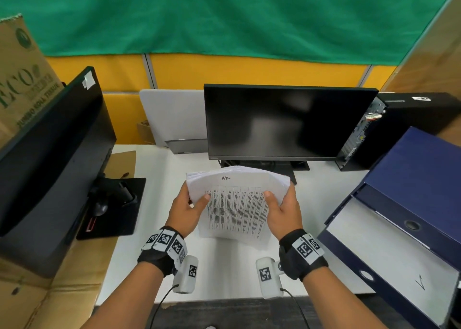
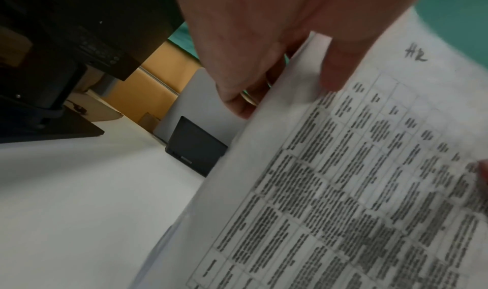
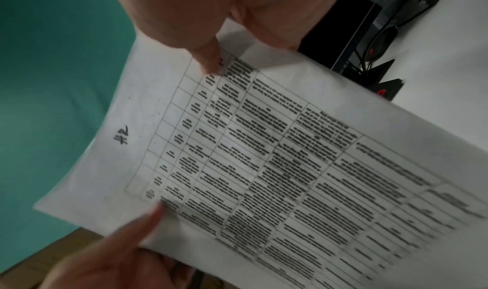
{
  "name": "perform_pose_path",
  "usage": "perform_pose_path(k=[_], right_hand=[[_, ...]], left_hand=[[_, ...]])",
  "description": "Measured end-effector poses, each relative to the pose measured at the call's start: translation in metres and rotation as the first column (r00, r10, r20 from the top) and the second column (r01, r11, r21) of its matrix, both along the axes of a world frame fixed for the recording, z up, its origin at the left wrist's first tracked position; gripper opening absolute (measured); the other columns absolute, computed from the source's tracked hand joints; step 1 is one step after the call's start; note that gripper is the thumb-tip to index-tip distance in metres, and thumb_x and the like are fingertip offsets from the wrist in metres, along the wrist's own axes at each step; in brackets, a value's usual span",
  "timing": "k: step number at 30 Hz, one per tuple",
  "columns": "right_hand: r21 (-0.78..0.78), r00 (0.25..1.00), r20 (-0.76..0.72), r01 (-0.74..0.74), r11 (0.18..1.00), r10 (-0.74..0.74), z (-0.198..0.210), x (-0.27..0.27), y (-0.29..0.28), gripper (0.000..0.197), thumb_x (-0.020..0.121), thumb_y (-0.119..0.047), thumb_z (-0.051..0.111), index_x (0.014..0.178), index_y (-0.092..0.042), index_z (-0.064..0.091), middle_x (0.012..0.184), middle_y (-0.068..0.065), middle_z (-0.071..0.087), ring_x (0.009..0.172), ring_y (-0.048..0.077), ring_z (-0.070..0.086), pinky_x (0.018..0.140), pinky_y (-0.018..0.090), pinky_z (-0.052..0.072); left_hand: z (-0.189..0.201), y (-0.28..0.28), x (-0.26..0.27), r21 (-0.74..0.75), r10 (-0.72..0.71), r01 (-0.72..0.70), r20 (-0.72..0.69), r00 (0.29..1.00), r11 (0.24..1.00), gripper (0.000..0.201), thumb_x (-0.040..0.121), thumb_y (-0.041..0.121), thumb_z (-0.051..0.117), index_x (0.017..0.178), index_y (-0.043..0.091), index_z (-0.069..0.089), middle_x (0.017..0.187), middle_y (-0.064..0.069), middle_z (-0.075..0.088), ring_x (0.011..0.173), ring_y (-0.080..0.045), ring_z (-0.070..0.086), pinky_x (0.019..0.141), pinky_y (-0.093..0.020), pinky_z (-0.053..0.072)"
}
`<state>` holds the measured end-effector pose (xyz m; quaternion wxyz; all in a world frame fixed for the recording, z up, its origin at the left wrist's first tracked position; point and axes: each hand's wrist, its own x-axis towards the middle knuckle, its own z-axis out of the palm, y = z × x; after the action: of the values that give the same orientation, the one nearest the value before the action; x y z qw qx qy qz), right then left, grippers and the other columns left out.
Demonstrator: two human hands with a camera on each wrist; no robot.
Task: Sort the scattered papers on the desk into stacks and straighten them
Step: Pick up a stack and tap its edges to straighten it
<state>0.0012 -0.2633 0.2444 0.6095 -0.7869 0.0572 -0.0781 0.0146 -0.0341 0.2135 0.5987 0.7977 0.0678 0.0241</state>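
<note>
The stack of papers [image 1: 237,201] is held upright in front of me, above the white bench [image 1: 159,229], its lower edge at or just above the surface; contact cannot be confirmed. The top sheet carries a printed table and a handwritten mark near its upper edge. The upper edges of the sheets fan out unevenly, so the stack is gathered but not yet squared.

Progress, as judged from this view: no loose sheets are visible on the bench, which suggests collection is largely done. Remaining work: tap the stack edge-down to align it, then lay it flat. Whether further stacks are required cannot be told.

My left hand [image 1: 185,210] takes the left edge of the stack, thumb [image 2: 340,64] pressed on the front face, fingers curled behind. My right hand [image 1: 282,211] mirrors this on the right edge, thumb [image 3: 203,53] on the front face. Each grip is closed on the papers; neither is wide. Both wrists are raised off the bench, forearms converging toward the stack, palms facing each other.

Surroundings: a dark monitor [image 1: 287,121] stands directly behind the stack; a second monitor [image 1: 50,141] stands to the left; an open blue box file [image 1: 399,216] lies to the right.
</note>
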Motion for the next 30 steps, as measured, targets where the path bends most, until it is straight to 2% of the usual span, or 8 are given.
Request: perform_pose_path(k=[2,7,11,14,20,23,26,30], right_hand=[[0.03,0.999,0.032,0.01,1.0,-0.011,0.011,0.003,-0.001,0.029,0.097,-0.016,0.053,0.118,-0.028,0.039,0.099,-0.018,0.056,0.088,-0.005,0.056,0.07,0.011,0.051],[0.216,0.978,0.159,0.098,0.972,-0.134,0.051,0.021,-0.013,0.036,0.092,-0.008,0.058,0.124,-0.021,0.047,0.108,-0.007,0.062,0.095,-0.002,0.06,0.062,0.003,0.048],[0.191,0.971,0.18,0.122,0.974,-0.157,0.071,0.031,-0.025,0.032,0.093,-0.013,0.059,0.118,-0.028,0.047,0.104,-0.019,0.061,0.095,-0.005,0.06,0.066,0.009,0.05],[0.178,0.971,0.143,0.167,0.97,-0.193,0.068,0.031,-0.039,0.035,0.091,-0.015,0.062,0.124,-0.019,0.049,0.106,-0.019,0.063,0.095,-0.005,0.062,0.075,0.013,0.051],[0.146,0.991,-0.09,0.113,0.983,-0.101,0.029,-0.003,-0.064,0.047,0.087,-0.01,0.068,0.13,-0.01,0.049,0.125,0.003,0.065,0.11,0.016,0.064,0.095,0.034,0.05],[0.302,0.985,-0.173,0.053,0.952,0.0,0.008,-0.041,-0.066,0.047,0.085,-0.004,0.066,0.13,-0.014,0.054,0.124,0.001,0.067,0.113,0.018,0.065,0.102,0.043,0.047],[0.448,0.972,-0.23,0.062,0.892,0.047,-0.001,-0.073,-0.071,0.056,0.086,0.004,0.061,0.136,-0.017,0.049,0.127,0.0,0.066,0.118,0.022,0.062,0.104,0.047,0.045],[0.377,0.973,-0.225,0.137,0.916,-0.053,-0.007,-0.102,-0.088,0.051,0.088,0.001,0.061,0.13,-0.025,0.049,0.125,-0.005,0.066,0.116,0.019,0.063,0.102,0.049,0.047]], left_hand=[[-0.004,0.006,-0.003,-0.041,-0.064,0.063,-0.041,0.997,0.997,0.044,0.084,0.027,0.069,0.125,0.025,0.053,0.113,0.007,0.067,0.104,-0.01,0.063,0.089,-0.032,0.052],[-0.026,0.013,-0.017,-0.078,-0.201,0.191,-0.164,0.966,0.979,0.053,0.063,0.055,0.078,0.109,0.031,0.067,0.106,0.012,0.074,0.099,-0.002,0.069,0.095,-0.033,0.052],[-0.021,0.002,-0.014,-0.066,-0.173,0.165,-0.134,0.976,0.984,0.028,0.08,0.032,0.073,0.106,0.02,0.071,0.103,0.002,0.075,0.097,-0.012,0.071,0.094,-0.039,0.054],[-0.005,-0.008,-0.011,-0.081,-0.184,0.174,-0.143,0.972,0.981,0.009,0.084,0.022,0.07,0.093,0.025,0.07,0.091,0.006,0.075,0.09,-0.014,0.071,0.085,-0.036,0.057],[0.016,-0.028,-0.01,-0.15,-0.303,0.283,-0.131,0.944,0.947,0.009,0.086,0.014,0.067,0.089,0.022,0.069,0.08,0.014,0.076,0.073,-0.004,0.071,0.067,-0.021,0.053],[0.024,-0.041,-0.008,-0.206,-0.335,0.308,-0.112,0.936,0.929,0.012,0.085,0.012,0.068,0.095,0.017,0.071,0.094,0.001,0.077,0.086,-0.015,0.073,0.073,-0.026,0.057],[0.029,-0.054,-0.006,-0.272,-0.407,0.366,-0.11,0.907,0.89,0.016,0.085,0.006,0.066,0.095,0.018,0.07,0.091,0.005,0.077,0.081,-0.012,0.074,0.065,-0.019,0.057],[0.032,-0.075,-0.009,-0.321,-0.519,0.458,-0.135,0.844,0.829,0.018,0.085,0.002,0.065,0.098,0.013,0.071,0.093,0.001,0.078,0.083,-0.016,0.074,0.068,-0.025,0.058]])
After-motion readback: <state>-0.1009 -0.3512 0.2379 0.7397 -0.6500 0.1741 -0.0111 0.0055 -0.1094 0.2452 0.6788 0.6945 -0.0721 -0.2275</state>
